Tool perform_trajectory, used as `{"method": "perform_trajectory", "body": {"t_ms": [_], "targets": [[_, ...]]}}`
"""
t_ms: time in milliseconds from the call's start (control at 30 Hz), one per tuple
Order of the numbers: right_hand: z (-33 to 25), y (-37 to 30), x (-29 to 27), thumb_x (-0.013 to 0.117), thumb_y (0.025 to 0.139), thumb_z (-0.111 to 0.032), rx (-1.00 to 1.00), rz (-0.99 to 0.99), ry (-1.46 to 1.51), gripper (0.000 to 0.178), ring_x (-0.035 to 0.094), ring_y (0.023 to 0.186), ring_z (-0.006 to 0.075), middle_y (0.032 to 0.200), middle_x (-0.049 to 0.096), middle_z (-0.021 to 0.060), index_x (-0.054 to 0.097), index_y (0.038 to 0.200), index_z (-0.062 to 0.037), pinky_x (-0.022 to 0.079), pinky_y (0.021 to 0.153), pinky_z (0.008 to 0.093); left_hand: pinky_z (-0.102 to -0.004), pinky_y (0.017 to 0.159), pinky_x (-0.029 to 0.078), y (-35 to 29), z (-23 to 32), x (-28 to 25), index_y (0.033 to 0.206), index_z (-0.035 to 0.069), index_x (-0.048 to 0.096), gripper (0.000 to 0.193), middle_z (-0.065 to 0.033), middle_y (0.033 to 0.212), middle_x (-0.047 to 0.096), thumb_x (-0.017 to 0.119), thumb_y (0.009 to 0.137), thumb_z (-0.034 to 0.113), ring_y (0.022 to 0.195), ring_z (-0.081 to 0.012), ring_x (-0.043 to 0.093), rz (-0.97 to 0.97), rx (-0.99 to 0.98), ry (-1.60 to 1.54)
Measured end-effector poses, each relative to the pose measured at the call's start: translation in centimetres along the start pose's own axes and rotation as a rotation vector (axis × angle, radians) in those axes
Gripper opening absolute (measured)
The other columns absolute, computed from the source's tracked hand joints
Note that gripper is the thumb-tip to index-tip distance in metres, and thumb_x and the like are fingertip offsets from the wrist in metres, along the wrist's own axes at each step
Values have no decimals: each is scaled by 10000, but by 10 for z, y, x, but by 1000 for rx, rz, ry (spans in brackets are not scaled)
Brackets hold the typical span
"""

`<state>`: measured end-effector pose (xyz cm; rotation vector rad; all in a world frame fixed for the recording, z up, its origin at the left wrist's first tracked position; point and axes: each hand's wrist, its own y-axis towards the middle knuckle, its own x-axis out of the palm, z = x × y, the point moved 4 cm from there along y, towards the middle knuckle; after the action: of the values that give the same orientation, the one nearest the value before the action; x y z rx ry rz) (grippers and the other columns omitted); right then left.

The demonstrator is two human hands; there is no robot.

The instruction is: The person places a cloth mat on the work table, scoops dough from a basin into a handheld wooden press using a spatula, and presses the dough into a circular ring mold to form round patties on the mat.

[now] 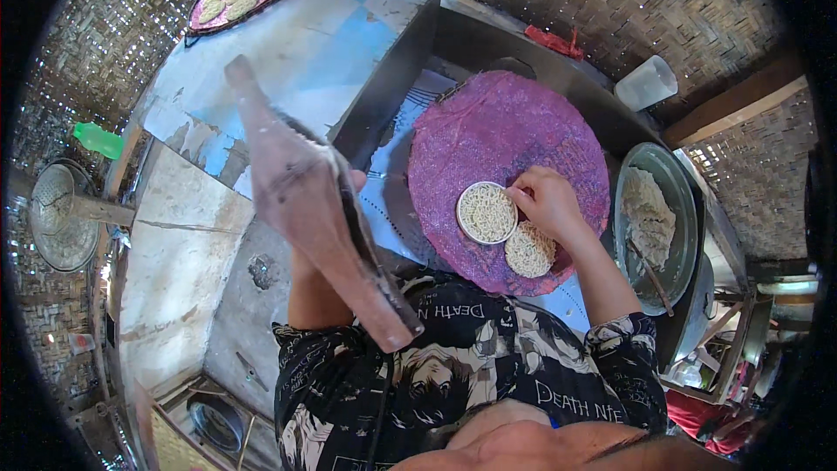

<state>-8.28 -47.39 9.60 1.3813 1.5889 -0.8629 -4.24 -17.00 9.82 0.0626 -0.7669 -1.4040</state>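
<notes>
A worn wooden tool [305, 201], wide in the middle with a tapering handle at each end, is held up on the left. Behind it my left hand [358, 180] is mostly hidden; a bit of a finger shows at its edge, and the hand grips it from behind. My right hand [545, 198] pinches the rim of a round white ring mould [460, 217] on a purple-covered round tray [506, 122]. Thin pale dough strands [487, 212] fill the ring. Just below it, partly under my wrist, rests a round cake of strands [529, 249].
A large basin [693, 209] of pale dough with a stick stands right of the tray. Behind it are a translucent plastic cup [646, 84] and a red plastic bag [554, 41]. At far left, another tray [202, 24] carries several strand cakes. A green bottle [98, 140] is by the wall.
</notes>
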Motion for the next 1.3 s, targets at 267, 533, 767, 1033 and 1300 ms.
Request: {"method": "perform_trajectory", "body": {"t_ms": [267, 533, 767, 1033, 1300], "targets": [[-18, 8, -12, 603, 700, -183, -301, 55, -141, 141, 533, 729, 275, 701, 527, 93, 594, 675, -45, 434, 660, 385, -327, 770, 460, -20, -5, -38, 946, 26, 571, 383, -94, 907, 618, 705, 614, 161, 841, -220, 596, 80, -44, 1], [-26, 57, -12, 585, 702, -187, -154, 134, -118, 139, 544, 752, 277, 731, 554, 90, 608, 686, -51, 448, 682, 378, -337, 766, 457, -22, -22, -39, 940, 30, 569, 377, -99, 894, 615, 695, 619, 182, 831, -238, 596, 65, -89, -4], [-29, 77, 13, 581, 708, -201, -157, 100, -124, 143, 554, 789, 273, 753, 567, 87, 625, 704, -65, 450, 709, 377, -346, 762, 455, -18, -14, -40, 935, 33, 567, 372, -103, 882, 614, 686, 623, 200, 822, -254, 596, 49, -99, 17], [-23, 68, 1, 587, 747, -252, -146, 79, -152, 195, 552, 804, 275, 758, 565, 86, 624, 718, -62, 446, 709, 386, -356, 758, 452, -19, -15, -37, 928, 37, 565, 368, -108, 868, 611, 675, 629, 221, 812, -272, 596, 14, -93, 68], [-104, 43, -90, 593, 781, -289, -536, 356, 358, 491, 508, 918, 344, 1010, 513, 175, 467, 1157, 0, 418, 810, 378, -365, 755, 444, 0, 24, 80, 880, 41, 568, 328, -114, 825, 613, 657, 615, 211, 787, -293, 598, -492, 282, 1038]]}}
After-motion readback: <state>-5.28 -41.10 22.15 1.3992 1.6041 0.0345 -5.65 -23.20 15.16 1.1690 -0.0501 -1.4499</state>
